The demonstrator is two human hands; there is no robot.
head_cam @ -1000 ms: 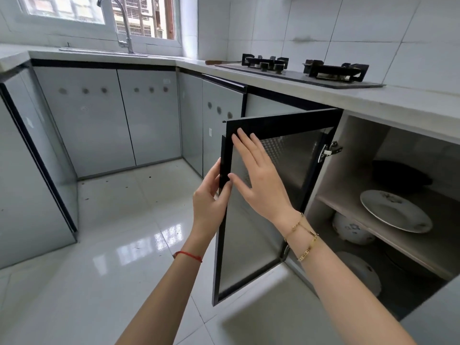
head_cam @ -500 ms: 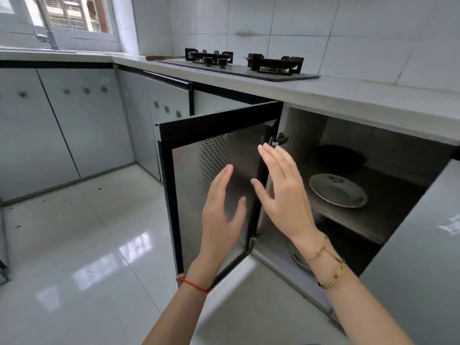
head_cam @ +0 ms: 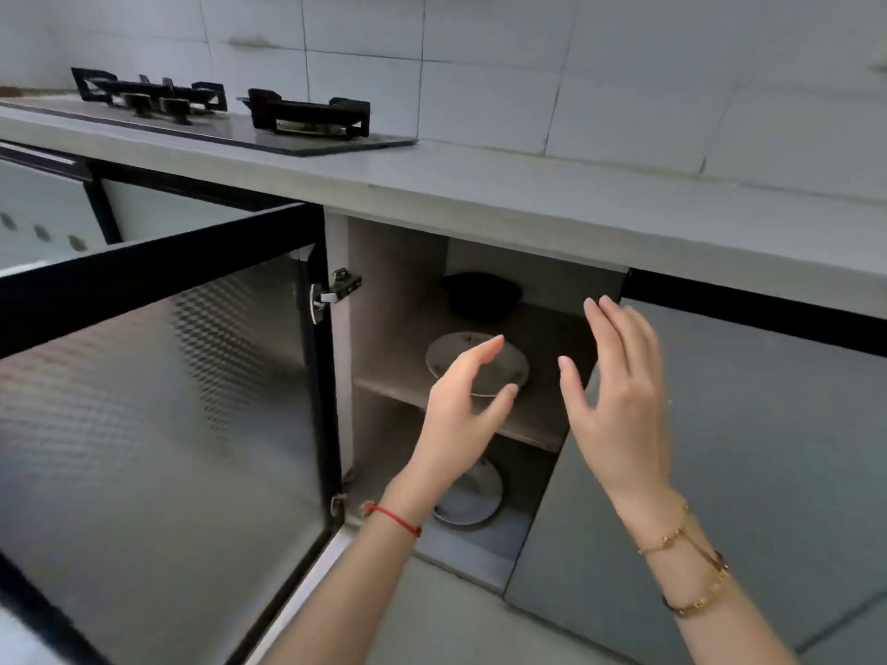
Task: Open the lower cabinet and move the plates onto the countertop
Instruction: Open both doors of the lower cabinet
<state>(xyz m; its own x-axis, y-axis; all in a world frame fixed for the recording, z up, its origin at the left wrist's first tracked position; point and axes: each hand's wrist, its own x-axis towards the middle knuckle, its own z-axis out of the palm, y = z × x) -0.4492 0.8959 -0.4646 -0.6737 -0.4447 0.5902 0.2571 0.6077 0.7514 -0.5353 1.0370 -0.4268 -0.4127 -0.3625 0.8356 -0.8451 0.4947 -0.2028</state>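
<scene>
The lower cabinet stands open, its black-framed door (head_cam: 158, 405) swung wide to the left. On the middle shelf (head_cam: 533, 424) lies a white plate (head_cam: 499, 362), partly hidden by my left hand (head_cam: 461, 415), which hovers in front of it with fingers spread and empty. My right hand (head_cam: 619, 405) is raised open just right of the opening, in front of the neighbouring door. More white plates (head_cam: 473, 496) lie on the cabinet floor below. A dark dish (head_cam: 482, 294) sits at the back of the shelf. The grey countertop (head_cam: 528, 194) runs above.
A black gas hob (head_cam: 225, 112) sits on the countertop at the left. The shut grey cabinet door (head_cam: 768, 463) is on the right. White tiled wall (head_cam: 576, 74) rises behind. The open door blocks the space to the left.
Both hands left the door and moved right, in front of the cabinet opening. The door swung further open. My view shifted right and closer to the cabinet.
</scene>
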